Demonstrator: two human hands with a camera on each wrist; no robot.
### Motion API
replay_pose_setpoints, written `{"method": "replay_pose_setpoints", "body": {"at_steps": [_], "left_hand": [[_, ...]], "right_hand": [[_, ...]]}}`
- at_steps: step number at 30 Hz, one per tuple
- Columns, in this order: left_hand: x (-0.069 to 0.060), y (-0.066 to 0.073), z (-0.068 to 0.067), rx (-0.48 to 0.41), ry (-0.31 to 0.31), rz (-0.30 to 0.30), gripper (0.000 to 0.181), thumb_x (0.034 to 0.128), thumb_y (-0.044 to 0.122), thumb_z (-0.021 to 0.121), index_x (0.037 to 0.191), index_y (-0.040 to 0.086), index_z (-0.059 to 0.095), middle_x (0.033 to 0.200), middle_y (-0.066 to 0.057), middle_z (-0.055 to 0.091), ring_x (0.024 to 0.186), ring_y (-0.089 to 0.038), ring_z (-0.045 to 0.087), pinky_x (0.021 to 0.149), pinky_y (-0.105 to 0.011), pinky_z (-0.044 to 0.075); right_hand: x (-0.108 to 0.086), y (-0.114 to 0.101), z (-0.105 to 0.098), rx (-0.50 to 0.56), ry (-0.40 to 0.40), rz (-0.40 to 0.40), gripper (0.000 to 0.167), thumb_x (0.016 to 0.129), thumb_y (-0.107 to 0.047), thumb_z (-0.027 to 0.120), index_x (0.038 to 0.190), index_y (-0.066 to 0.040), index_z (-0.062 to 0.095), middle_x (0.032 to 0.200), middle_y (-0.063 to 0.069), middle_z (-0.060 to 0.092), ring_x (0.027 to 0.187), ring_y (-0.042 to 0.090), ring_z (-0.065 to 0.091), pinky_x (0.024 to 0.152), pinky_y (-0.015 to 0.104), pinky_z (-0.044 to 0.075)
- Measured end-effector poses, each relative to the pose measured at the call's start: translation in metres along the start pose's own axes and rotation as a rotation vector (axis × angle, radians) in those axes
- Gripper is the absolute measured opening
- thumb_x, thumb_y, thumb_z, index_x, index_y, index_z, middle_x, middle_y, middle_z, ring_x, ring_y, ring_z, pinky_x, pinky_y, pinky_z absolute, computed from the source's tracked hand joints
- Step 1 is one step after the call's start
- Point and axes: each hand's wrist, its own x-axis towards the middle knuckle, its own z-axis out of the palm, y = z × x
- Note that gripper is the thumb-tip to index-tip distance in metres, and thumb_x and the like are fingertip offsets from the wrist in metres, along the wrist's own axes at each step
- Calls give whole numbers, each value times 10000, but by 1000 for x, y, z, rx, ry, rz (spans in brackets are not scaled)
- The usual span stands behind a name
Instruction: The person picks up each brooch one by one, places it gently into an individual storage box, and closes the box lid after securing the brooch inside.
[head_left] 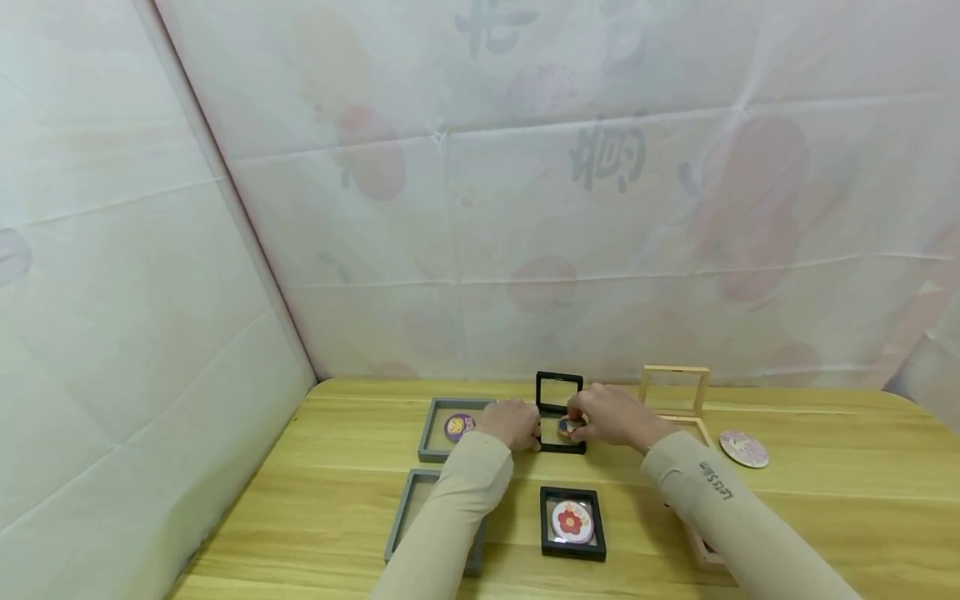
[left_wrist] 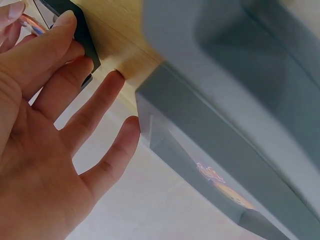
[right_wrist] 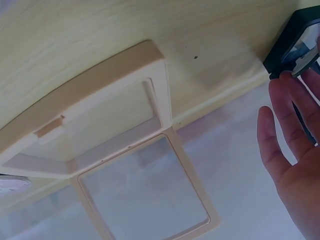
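In the head view, an open black display frame lies flat on the table with its lid standing up at the back. My left hand holds its left edge; the left wrist view shows thumb and fingertips there, with ring and little fingers spread. Over the frame's clear inner film, my right hand pinches a small round badge with blue and orange colours. The right wrist view shows the badge tilted edge-on between the fingertips. Fingers cover part of its face.
Left are two grey frames, the far one with a purple badge, the near one partly behind my sleeve. In front lies a black frame with a flower badge. Right are an open light-wood frame and a loose badge.
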Motion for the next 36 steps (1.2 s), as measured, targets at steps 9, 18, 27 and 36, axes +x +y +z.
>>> {"method": "replay_pose_setpoints", "body": {"at_steps": [9,18,27,36], "left_hand": [[1,1,0,8,-9,9,179,868,306,826,1002,193,790,928,75,740,804,-103,691,701,-312,579],[0,0,-1,23,-6,5,181,873,317,823,1005,197,791,922,79,742,785,-104,693,672,-309,581],[0,0,-1,7,1,16,175,871,311,826,1004,201,797,922,79,746,796,-108,696,690,-317,584],[-1,0,0,6,3,23,157,870,296,828,955,169,791,854,63,733,729,-107,677,666,-312,582]], "right_hand": [[3,-1,6,18,16,-65,187,857,-180,834,743,-163,686,686,-118,567,583,31,458,552,257,439],[6,-2,9,29,33,-94,189,859,-151,830,746,-153,678,668,-111,559,562,20,467,534,241,442],[7,-1,12,17,38,-102,156,846,-143,840,789,-128,695,715,-85,588,606,28,504,564,249,466],[7,-4,15,26,39,-101,160,871,-184,821,794,-151,685,747,-76,586,631,33,506,572,249,468]]}}
